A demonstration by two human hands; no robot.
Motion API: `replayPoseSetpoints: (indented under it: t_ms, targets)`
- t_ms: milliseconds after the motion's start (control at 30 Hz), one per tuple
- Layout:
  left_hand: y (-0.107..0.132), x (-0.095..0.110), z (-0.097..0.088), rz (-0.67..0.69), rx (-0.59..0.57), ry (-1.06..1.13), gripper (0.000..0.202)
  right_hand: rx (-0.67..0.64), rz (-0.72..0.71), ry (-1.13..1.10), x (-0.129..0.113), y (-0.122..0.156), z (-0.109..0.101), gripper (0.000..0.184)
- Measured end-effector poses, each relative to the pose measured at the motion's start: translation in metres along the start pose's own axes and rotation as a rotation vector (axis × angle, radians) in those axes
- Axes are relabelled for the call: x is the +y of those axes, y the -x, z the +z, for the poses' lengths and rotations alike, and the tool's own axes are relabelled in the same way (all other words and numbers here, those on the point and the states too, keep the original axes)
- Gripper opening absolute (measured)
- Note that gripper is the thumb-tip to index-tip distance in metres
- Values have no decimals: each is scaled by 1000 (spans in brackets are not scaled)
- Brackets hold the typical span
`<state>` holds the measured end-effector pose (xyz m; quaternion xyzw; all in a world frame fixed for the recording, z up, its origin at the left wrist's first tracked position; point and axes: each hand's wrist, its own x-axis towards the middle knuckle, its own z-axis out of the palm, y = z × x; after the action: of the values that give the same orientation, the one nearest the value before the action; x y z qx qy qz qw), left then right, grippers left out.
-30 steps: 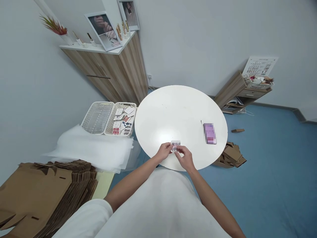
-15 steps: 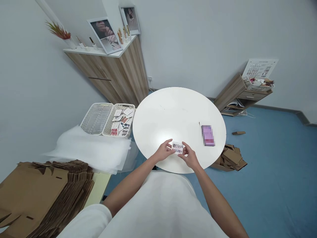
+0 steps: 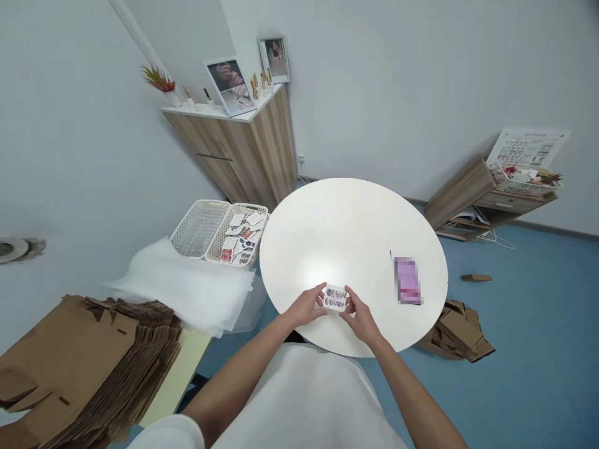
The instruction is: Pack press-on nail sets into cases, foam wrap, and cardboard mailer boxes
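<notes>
Between my two hands is a small white set of press-on nails (image 3: 336,298), its patterned nails laid out in two rows and facing up. My left hand (image 3: 307,307) grips the left edge with thumb and fingers. On the opposite edge, my right hand (image 3: 361,317) pinches the set in the same way. Both hands are over the near part of the round white table (image 3: 355,231). Whether the set touches the tabletop, I cannot tell.
A purple, pixelated flat item (image 3: 408,280) lies right on the table. To the left stand a white basket of nail sets (image 3: 241,234), a basket of clear trays (image 3: 199,231), white foam sheets (image 3: 187,284) and stacked cardboard (image 3: 98,362). More cardboard (image 3: 461,330) sits on the floor at right.
The view has shifted, so the table appears lower and further right. My left fingers have drawn back to the set's edge, uncovering more of the nails. Both hands still hold it.
</notes>
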<state>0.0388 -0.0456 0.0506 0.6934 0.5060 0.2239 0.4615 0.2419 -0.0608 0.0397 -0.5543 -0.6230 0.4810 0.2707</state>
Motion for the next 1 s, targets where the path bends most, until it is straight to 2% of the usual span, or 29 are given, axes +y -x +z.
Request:
replayPoseSetpoints:
  t_ms: [100,233,433,700,833,1000]
  targets:
    - [1,-10,-11,-40,58,18,65,-16,10,1,-8,-16,14,69]
    - [1,-28,-34,-90,67,36,64,-74,30,-5,-19,-39,37,72]
    - [3,-68,-72,-170,131,48,63,-120,66,-7,-34,-80,84,68]
    - [-11,-117,-117,-311,182,78,65,-125,105,78,-45,-142,144,66]
    - [-15,-133,-127,-379,147,26,63,-89,115,196,-43,-159,163,64]
    - [-20,-140,-126,-445,130,-7,66,-109,158,344,-42,-168,176,64]
